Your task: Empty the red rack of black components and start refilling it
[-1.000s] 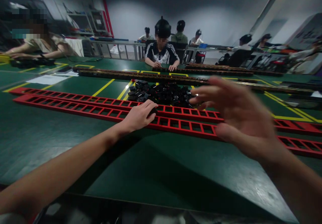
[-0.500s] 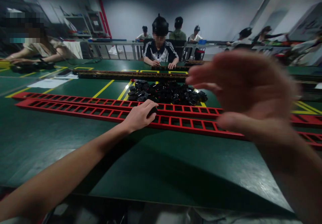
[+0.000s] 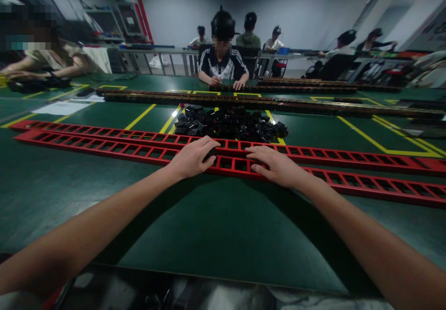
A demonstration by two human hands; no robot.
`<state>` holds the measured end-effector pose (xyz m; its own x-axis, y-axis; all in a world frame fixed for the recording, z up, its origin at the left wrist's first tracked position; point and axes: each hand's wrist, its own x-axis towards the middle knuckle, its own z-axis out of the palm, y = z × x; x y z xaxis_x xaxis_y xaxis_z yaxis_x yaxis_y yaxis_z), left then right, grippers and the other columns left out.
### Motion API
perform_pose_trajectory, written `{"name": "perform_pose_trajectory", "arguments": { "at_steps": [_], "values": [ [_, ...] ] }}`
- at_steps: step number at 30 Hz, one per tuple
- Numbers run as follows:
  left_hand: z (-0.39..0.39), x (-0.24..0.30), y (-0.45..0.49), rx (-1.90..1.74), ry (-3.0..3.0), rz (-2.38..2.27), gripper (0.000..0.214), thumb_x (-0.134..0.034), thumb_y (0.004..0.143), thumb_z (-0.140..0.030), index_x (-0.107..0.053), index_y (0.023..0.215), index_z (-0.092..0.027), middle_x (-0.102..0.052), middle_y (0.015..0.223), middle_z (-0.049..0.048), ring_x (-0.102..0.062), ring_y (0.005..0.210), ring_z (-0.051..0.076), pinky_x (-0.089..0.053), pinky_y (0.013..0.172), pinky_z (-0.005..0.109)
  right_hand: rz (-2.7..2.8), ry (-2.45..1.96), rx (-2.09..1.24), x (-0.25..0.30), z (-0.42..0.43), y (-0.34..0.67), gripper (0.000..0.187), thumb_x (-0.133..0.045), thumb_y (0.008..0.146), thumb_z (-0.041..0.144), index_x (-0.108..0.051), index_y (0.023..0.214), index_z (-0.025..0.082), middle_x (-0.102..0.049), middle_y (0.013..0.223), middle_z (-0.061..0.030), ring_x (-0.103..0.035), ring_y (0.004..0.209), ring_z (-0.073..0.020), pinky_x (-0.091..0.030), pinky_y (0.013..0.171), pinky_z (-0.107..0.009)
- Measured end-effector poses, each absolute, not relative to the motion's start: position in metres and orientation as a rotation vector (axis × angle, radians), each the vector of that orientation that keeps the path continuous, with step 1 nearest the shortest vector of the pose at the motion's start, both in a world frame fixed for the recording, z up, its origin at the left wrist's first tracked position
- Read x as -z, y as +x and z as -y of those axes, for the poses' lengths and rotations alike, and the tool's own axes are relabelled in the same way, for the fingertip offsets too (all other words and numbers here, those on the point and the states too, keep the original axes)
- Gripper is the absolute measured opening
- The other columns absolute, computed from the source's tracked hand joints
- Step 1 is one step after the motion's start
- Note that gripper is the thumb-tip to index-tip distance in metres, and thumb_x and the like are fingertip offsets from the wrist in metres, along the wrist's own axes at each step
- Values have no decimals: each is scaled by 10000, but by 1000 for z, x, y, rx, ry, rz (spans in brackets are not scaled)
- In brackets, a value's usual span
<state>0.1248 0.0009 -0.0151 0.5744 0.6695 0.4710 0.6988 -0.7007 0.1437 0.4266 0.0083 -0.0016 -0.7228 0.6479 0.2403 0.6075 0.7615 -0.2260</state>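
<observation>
**Pressing down on the near red rail, both hands side by side**

Risking a misseat, most likely: small black part (image 3: 211, 152) half hidden under the left fingers, sitting at a cell of the near red rail (image 3: 104, 146), possibly tilted if pushed off-centre. Could also nudge the rail sideways along the green table (image 3: 216, 226), since nothing visible clamps it. Far red rail (image 3: 331, 153) lying just beyond, parallel and close, so easy to catch with a fingertip. Pile of black parts (image 3: 228, 125) heaped right behind both rails, near enough to be knocked and scattered.

Left hand (image 3: 191, 159) palm down, forearm stretched diagonally from lower left, fingers curled over the black part and pinching it against the rail. Right hand (image 3: 277, 165) palm down too, forearm coming from lower right, fingers spread flat across the near rail, holding nothing, only resting on it.

Across the table, a person in a striped jacket (image 3: 223, 66) bent over dark rails (image 3: 244, 100).
</observation>
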Motion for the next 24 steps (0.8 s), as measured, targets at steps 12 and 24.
{"name": "perform_pose_trajectory", "arguments": {
  "at_steps": [12,24],
  "values": [
    [-4,21,122,917,-2634,1023,337,-600,903,-224,-467,1207,-158,-593,1134,116,-574,1025,244,-530,901,419,2619,-914,79,2,-4,427,253,-471,966,207,-716,1018,171,-697,1207,-116,-640,1136,-259,-528,1004,-462],
    [-4,19,122,1009,-2636,1067,359,-612,935,-239,-506,1278,-222,-529,1205,98,-561,1119,240,-523,966,439,2798,-714,369,4,9,429,287,-495,987,327,-689,902,134,-675,1185,-177,-597,1170,-321,-525,973,-484]
  ]
}}
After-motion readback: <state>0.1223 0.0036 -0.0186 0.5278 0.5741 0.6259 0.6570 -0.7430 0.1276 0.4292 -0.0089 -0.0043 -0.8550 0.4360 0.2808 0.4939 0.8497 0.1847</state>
